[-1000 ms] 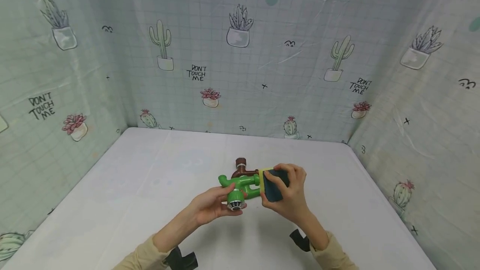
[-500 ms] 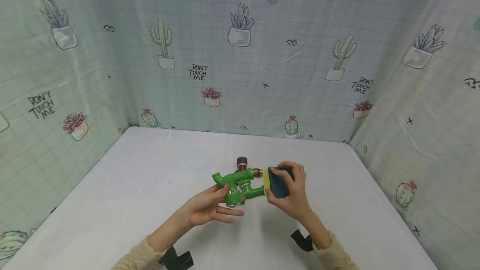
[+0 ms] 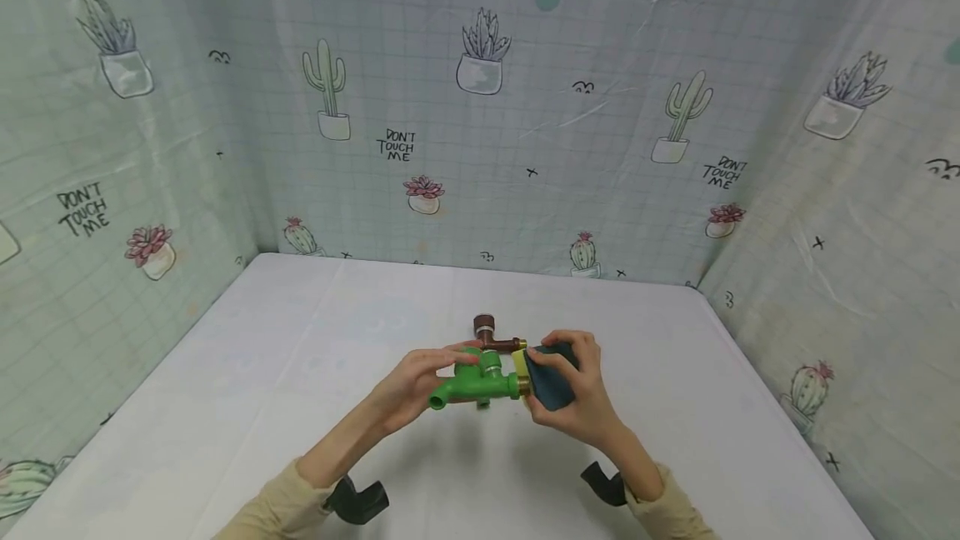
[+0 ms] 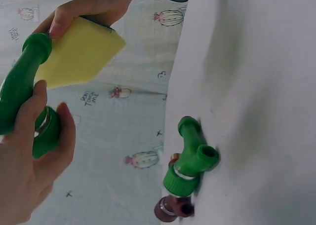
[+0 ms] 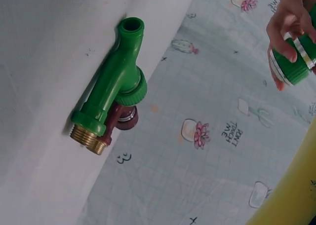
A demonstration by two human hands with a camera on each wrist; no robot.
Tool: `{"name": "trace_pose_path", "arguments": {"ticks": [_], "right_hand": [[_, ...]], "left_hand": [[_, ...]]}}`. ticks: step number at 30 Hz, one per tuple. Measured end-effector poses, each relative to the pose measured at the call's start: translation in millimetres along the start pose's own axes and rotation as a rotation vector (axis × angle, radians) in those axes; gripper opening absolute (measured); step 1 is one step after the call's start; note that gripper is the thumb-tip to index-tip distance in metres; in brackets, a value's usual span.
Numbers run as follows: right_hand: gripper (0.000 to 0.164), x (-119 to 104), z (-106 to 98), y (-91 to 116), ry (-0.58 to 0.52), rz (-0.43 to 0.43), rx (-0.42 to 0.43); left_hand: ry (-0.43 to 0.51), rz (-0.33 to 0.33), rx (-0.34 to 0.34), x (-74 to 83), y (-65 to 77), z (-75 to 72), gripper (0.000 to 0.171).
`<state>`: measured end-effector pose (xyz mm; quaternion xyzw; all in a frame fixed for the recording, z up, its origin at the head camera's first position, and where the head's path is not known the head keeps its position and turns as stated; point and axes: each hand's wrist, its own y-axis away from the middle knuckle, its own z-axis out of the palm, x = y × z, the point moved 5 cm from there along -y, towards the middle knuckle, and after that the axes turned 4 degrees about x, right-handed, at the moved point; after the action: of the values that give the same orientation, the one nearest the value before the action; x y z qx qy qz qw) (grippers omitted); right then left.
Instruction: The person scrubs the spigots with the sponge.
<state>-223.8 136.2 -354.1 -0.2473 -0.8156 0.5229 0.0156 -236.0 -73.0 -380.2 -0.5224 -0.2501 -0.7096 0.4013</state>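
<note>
My left hand [image 3: 411,383] grips a green plastic tap [image 3: 476,388] by its knob side, held above the table. Its brass threaded end points right, and its spout points left. In my right hand [image 3: 576,390] is a sponge [image 3: 551,380], yellow with a dark scouring side, pinched between thumb and fingers. The yellow face [image 4: 81,55] stands right at the tap's threaded end. Behind the held tap, a second green tap [image 5: 111,87] lies on the table, partly hidden in the head view. Beside it lies a brown tap [image 3: 501,345] with a brass thread.
The white table [image 3: 360,315] runs back to a cactus-print curtain [image 3: 480,148] that also hangs at both sides. Dark curved pieces [image 3: 358,502] sit at each wrist, next to the beige sleeves [image 3: 288,498].
My left hand has turned the green tap over, so its knob no longer faces me and its spout points left and down. The sponge shifted right, then back left to the threaded end.
</note>
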Motion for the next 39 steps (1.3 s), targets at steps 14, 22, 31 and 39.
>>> {"name": "trace_pose_path", "arguments": {"ticks": [14,22,31,39], "right_hand": [[0.041,-2,2,-9,0.076,0.136,-0.087],[0.043,-10,7,-5,0.179,0.141,-0.129],[0.038,-16,0,6,0.138,0.068,-0.152],[0.042,-11,-3,-7,0.16,0.08,-0.097]], "left_hand": [[-0.266,0.069,0.221,0.7,-3.0,-2.0,0.049],[-0.156,0.118,0.344,3.2,1.0,-0.3,0.051],[-0.064,0.043,0.407,-4.0,1.9,-7.7,0.051],[-0.008,-0.005,0.444,-8.9,1.7,-12.6,0.051]]}}
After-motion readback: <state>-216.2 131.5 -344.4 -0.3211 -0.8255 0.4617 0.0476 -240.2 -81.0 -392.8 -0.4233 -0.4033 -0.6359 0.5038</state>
